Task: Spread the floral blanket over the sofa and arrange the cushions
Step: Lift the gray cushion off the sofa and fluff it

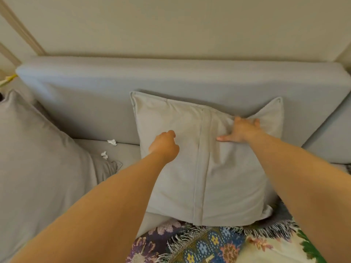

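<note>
The right hand lies flat with spread, straight fingers against the upper right part of a pale grey cushion, the thumb stretched out to the left and the fingertips pressed in near the cushion's top edge, where the fabric dents and creases. The left hand rests against the same cushion's left half with its fingers curled loosely inward; whether it pinches any cloth cannot be told. The cushion stands tilted back against the grey sofa backrest, a vertical flap seam running down its middle. Its lower edge sits on the fringed rim of the floral blanket, which lies bunched on the seat at the bottom of the view, patterned in purple, blue, yellow and cream. To the left, a second, darker grey cushion leans in the sofa's corner. Between the two cushions, two small white scraps lie on the bare seat.
</note>
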{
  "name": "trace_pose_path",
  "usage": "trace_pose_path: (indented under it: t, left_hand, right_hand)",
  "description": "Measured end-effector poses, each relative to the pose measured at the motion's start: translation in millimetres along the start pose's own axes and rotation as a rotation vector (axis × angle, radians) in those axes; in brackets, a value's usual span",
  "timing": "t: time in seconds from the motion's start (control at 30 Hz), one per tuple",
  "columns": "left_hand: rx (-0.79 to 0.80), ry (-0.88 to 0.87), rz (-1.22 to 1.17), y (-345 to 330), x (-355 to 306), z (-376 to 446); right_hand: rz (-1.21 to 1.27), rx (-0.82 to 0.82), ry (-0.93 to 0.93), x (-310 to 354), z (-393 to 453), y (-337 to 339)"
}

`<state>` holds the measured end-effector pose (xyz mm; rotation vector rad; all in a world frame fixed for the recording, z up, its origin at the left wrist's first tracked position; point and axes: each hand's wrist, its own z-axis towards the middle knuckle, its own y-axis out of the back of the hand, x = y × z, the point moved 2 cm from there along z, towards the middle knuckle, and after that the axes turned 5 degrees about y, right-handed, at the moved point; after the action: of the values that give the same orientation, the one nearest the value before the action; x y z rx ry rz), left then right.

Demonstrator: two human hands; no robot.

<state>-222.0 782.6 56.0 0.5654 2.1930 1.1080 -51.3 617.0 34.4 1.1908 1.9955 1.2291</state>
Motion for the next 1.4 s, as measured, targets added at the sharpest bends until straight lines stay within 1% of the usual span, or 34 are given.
trace_pose_path:
  t: [0.07, 0.17, 0.2, 0.3, 0.4, 0.47, 0.53, 0.63, 0.77, 0.83, 0.9, 0.93, 0.97, 1.0, 1.03, 1.07, 1.1, 1.13, 1.17, 1.23, 1.33, 1.37, 1.4]
  left_hand:
    - [-0.036, -0.001, 0.036, 0, 1, 3]
    - [-0.130, -0.060, 0.121, 3, -12, -3]
    - [-0.132, -0.076, 0.165, 4, -15, -5]
    - [-0.066, -0.078, 0.281, 16, -25, -15]
    - [-0.107, -0.110, 0.394, 44, -43, -32]
    - [-0.138, -0.116, 0.391, 70, -62, -49]
    - [-0.202, -0.123, 0.292, 104, -84, -69]
    - [-0.368, -0.202, 0.135, 155, -118, -97]
    - [-0.644, -0.344, -0.070, 234, -169, -129]
    - [-0.749, -0.396, -0.144, 263, -190, -138]
    - [-0.773, -0.421, -0.161, 277, -205, -138]
    - [-0.739, -0.421, -0.132, 279, -211, -132]
    - [-0.659, -0.405, -0.083, 277, -214, -123]
    - [-0.552, -0.376, -0.027, 270, -216, -110]
    - [-0.440, -0.345, 0.040, 261, -217, -96]
    - [-0.349, -0.317, 0.101, 252, -217, -83]
    - [-0.302, -0.296, 0.140, 241, -220, -70]
    - [-0.303, -0.276, 0.155, 232, -220, -61]
    - [-0.339, -0.261, 0.158, 228, -220, -55]
    - [-0.426, -0.252, 0.140, 218, -219, -46]
    - [-0.476, -0.299, 0.097, 204, -213, -38]
    - [-0.503, -0.320, 0.071, 204, -210, -37]
    - [-0.542, -0.345, 0.036, 203, -207, -37]
  right_hand:
    - [-0.001, -0.041, 0.053, 6, -11, -20]
    - [0.131, -0.057, 0.077, 2, -32, -26]
    - [0.191, -0.060, 0.090, 1, -39, -24]
    - [0.352, -0.124, 0.161, -6, -68, -5]
    - [0.466, -0.192, 0.214, -10, -102, 29]
    - [0.571, -0.249, 0.234, -11, -122, 67]
    - [0.663, -0.355, 0.252, -15, -144, 121]
    - [0.641, -0.548, 0.298, -26, -174, 212]
    - [0.615, -0.826, 0.342, -44, -212, 335]
    - [0.637, -0.932, 0.356, -54, -220, 379]
    - [0.645, -1.012, 0.369, -62, -216, 410]
    - [0.564, -1.036, 0.320, -67, -207, 419]
    - [0.419, -1.004, 0.205, -74, -195, 422]
    - [0.264, -0.906, 0.071, -81, -179, 419]
    - [0.164, -0.785, -0.042, -88, -163, 410]
    - [0.135, -0.697, -0.120, -91, -148, 396]
    - [0.158, -0.668, -0.154, -95, -132, 382]
    - [0.205, -0.690, -0.152, -96, -121, 368]
    - [0.252, -0.746, -0.128, -95, -116, 358]
    - [0.310, -0.898, -0.044, -97, -110, 342]
    - [0.410, -1.124, 0.077, -118, -112, 313]
    - [0.461, -1.201, 0.062, -127, -116, 302]
    - [0.529, -1.258, 0.009, -137, -119, 289]
